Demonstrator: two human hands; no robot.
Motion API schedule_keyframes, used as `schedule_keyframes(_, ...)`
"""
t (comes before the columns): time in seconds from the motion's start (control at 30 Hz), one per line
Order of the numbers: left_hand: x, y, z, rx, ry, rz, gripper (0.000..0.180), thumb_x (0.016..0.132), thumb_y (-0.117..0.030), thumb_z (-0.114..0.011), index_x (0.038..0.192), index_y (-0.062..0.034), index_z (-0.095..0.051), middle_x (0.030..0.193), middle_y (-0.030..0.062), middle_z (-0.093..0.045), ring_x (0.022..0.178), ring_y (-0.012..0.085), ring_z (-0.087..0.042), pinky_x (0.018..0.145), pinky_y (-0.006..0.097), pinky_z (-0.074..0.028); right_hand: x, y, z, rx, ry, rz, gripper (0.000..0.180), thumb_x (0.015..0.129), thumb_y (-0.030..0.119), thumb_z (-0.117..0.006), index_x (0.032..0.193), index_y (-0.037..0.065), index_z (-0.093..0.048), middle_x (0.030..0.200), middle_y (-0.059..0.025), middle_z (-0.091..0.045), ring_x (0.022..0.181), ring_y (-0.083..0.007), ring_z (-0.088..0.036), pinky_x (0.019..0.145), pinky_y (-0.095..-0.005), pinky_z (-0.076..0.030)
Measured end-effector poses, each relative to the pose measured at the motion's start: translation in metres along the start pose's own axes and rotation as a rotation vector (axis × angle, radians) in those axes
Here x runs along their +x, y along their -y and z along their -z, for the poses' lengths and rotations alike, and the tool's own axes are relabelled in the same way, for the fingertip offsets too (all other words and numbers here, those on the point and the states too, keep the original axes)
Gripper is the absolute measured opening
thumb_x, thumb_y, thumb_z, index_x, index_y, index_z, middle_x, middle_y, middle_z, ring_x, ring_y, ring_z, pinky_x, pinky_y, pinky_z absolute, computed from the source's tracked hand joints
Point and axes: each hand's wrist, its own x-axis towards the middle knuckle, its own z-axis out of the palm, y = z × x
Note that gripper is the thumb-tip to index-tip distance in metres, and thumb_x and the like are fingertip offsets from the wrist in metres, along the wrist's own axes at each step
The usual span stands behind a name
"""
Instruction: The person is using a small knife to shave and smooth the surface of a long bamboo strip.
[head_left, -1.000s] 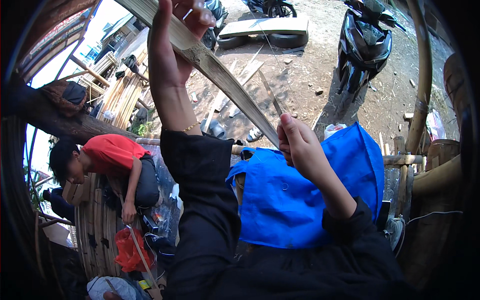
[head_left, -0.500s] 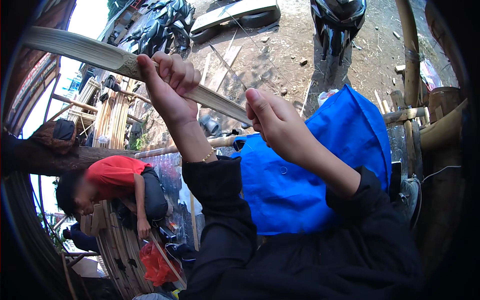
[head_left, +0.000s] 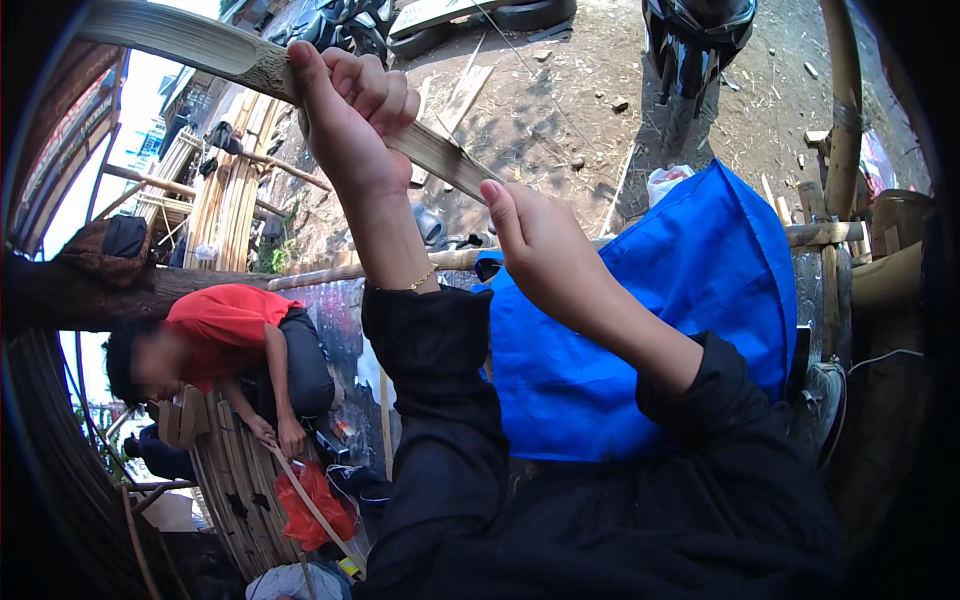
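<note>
A long split bamboo strip (head_left: pixel 215 52) slants down from the upper left toward the middle. My left hand (head_left: pixel 360 125) is closed round it, thumb up. Below and to the right, my right hand (head_left: pixel 550 245) is closed at the strip's lower end, with its thumb lying along the top. It grips a thin-bladed knife whose handle is hidden in the fist. The blade lies close against the strip and is hard to make out. A blue cloth (head_left: pixel 620 370) covers my lap beneath the right forearm.
To the left a person in a red shirt (head_left: pixel 225 330) bends over, holding a pale strip (head_left: pixel 318 510) beside a red plastic bag (head_left: pixel 312 505). Bamboo poles (head_left: pixel 232 190) are stacked beyond. A bamboo rail (head_left: pixel 455 260) crosses ahead, with a parked motorcycle (head_left: pixel 690 50) farther out on the dirt ground.
My left hand and the strip have shifted slightly up and right. My right hand has turned and moved up the strip; the blade, seen rising from the fist before, no longer stands out.
</note>
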Motion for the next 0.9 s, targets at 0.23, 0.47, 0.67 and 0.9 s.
schedule_keyframes(0.23, -0.001, 0.007, -0.008, 0.046, 0.029, -0.005, 0.050, 0.089, -0.051, -0.045, 0.060, -0.0142, -0.028, 0.050, -0.0052, -0.018, 0.040, 0.0055, -0.016, 0.038, 0.022, -0.014, -0.008, -0.023, 0.011, -0.131, 0.024, -0.165, 0.046, 0.096, 0.030, -0.034, 0.074, -0.006, -0.050, 0.064, -0.0244, -0.052, 0.062, -0.0405, -0.050, 0.059, -0.0458, -0.039)
schedule_keyframes(0.47, -0.003, 0.008, -0.026, 0.069, 0.066, -0.008, 0.050, 0.088, -0.053, -0.046, 0.060, -0.0144, -0.027, 0.050, -0.0052, -0.018, 0.040, 0.0052, -0.016, 0.039, 0.022, -0.014, -0.020, -0.052, 0.012, -0.204, -0.066, -0.133, 0.046, 0.096, 0.031, -0.033, 0.074, -0.006, -0.052, 0.065, -0.0259, -0.052, 0.064, -0.0419, -0.052, 0.060, -0.0467, -0.039)
schedule_keyframes(0.67, -0.004, 0.008, -0.023, 0.086, 0.055, -0.017, 0.051, 0.088, -0.053, -0.046, 0.060, -0.0137, -0.029, 0.049, -0.0051, -0.019, 0.041, 0.0053, -0.016, 0.039, 0.022, -0.014, -0.019, -0.040, 0.019, -0.188, -0.013, -0.202, 0.046, 0.095, 0.028, -0.034, 0.072, -0.006, -0.054, 0.065, -0.0279, -0.054, 0.066, -0.0445, -0.054, 0.062, -0.0494, -0.041)
schedule_keyframes(0.9, -0.002, 0.009, -0.025, 0.076, 0.042, -0.022, 0.050, 0.088, -0.050, -0.046, 0.060, -0.0135, -0.029, 0.049, -0.0050, -0.019, 0.041, 0.0060, -0.017, 0.039, 0.022, -0.015, -0.035, -0.099, 0.005, -0.218, -0.107, -0.245, 0.044, 0.096, 0.029, -0.035, 0.073, -0.005, -0.051, 0.063, -0.0259, -0.052, 0.064, -0.0435, -0.051, 0.058, -0.0470, -0.038)
